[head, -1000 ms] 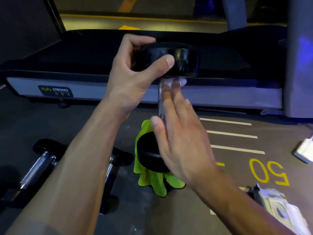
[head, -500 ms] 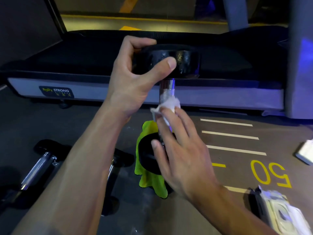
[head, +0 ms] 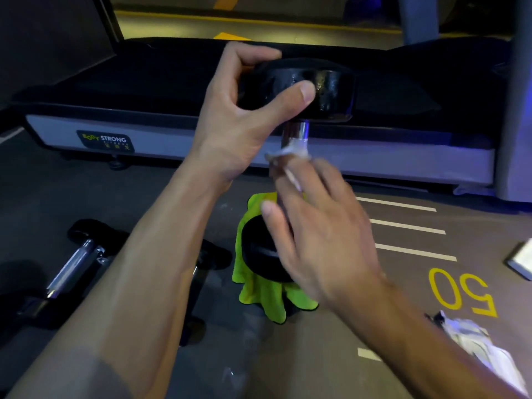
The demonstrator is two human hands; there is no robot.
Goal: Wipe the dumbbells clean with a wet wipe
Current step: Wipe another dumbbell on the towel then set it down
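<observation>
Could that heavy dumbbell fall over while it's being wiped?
It might. The dumbbell stands on end on a soft green cloth, and only the left hand grips its top, so it could tip. The wet wipe under the right hand may leave the chrome handle slippery. More dumbbells lie close by on the floor.

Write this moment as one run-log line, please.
left hand: grips dumbbell top head | right hand: presses wet wipe on handle | dumbbell upright on green cloth
</observation>
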